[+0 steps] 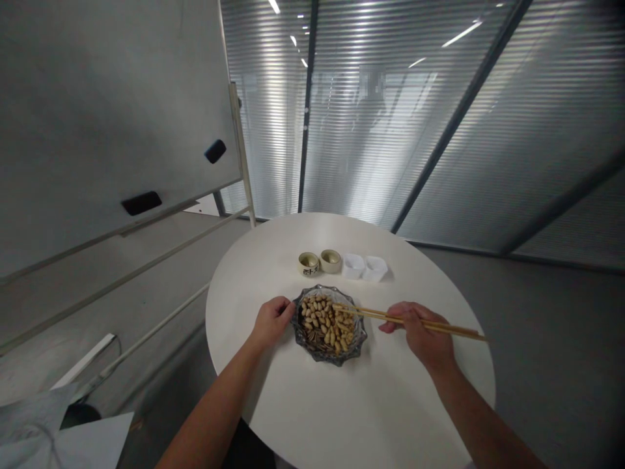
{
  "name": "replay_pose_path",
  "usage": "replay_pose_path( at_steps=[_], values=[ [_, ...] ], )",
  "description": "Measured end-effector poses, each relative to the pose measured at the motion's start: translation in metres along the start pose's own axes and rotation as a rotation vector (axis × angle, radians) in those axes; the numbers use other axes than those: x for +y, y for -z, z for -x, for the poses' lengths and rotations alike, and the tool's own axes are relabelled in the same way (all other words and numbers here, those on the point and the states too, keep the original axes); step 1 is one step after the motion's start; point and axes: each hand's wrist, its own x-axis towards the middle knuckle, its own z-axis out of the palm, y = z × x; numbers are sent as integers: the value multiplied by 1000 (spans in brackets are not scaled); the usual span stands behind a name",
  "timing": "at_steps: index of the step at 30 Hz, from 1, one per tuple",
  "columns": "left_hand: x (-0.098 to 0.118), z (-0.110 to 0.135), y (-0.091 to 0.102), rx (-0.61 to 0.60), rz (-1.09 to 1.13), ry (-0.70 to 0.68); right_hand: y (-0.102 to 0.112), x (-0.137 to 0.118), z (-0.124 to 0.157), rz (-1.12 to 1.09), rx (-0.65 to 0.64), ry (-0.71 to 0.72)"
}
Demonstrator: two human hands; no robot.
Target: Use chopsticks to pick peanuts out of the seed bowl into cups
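Note:
My left hand [273, 320] grips the near-left rim of a scalloped glass dish [364, 339]. The dish holds a heap of shelled-looking tan peanuts [326, 322], with dark striped seeds [312, 342] at its lower left. My right hand [418, 335] holds a pair of wooden chopsticks [390, 318], whose tips reach over the peanuts. Beyond the dish stand two small cream cups [319, 262] and two small white square dishes [364, 266]. All of these rest on a round white table [385, 417].
A whiteboard on a metal stand [122, 111] rises at the left, beyond the table. Behind the table is a glass wall with slatted blinds [488, 130]. Grey floor [547, 339] spreads to the right, and white sheets [83, 443] lie at the lower left corner.

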Motion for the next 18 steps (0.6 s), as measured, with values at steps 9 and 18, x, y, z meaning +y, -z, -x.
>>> replay_pose_path(
  at_steps=[9, 18],
  values=[
    [0, 0, 0, -6, 24, 7, -43, -20, -53, -218, 221, -58],
    [-4, -1, -3, -3, 43, 18, -109, -13, -113, -158, 132, -41]
  ],
)
